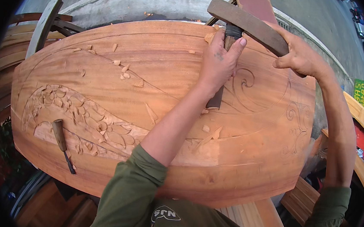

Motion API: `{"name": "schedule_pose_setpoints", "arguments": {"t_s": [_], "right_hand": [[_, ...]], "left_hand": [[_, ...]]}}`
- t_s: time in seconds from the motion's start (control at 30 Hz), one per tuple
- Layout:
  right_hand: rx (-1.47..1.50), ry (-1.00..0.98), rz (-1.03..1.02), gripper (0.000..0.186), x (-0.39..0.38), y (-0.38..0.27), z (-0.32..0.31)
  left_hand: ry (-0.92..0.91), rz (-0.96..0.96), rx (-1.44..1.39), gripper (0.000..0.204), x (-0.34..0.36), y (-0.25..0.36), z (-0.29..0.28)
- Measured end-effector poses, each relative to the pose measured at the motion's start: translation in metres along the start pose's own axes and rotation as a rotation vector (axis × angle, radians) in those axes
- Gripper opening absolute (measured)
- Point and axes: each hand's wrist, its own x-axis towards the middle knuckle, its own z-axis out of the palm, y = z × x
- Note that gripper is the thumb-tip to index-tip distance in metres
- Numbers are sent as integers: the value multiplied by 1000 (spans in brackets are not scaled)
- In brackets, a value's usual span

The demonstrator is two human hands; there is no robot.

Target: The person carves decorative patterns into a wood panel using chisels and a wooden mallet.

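A large reddish-brown wooden panel [145, 37] lies before me, with carved flowers and leaves at its left and scroll lines at its right. My left hand [217, 67] is wrapped round a wide chisel [215, 100]; its dark-bound top sticks up above the thumb, and its flat blade points down toward the panel. Closed on one end of a long, flat wooden mallet [248, 25], my right hand [297, 54] is raised at the upper right. The mallet's other end lies over or just beyond the chisel's top; contact cannot be made out.
Another chisel [60, 139] with a wooden handle lies on the panel's left part. Wood chips [126, 72] are scattered over the surface. Long timber pieces [10, 51] are stacked at the left, beside a slanting grey plank [46, 24]. A reddish board [256, 5] stands beyond the far edge.
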Motion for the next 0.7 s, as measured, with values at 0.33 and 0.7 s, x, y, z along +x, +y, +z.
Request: {"name": "schedule_pose_setpoints", "arguments": {"t_s": [0.33, 0.7], "right_hand": [[129, 406, -71, 103, 6, 22, 8], [126, 171, -23, 101, -8, 5, 1]], "left_hand": [[-31, -12, -18, 42, -10, -7, 9], [-21, -7, 20, 43, -4, -8, 10]]}}
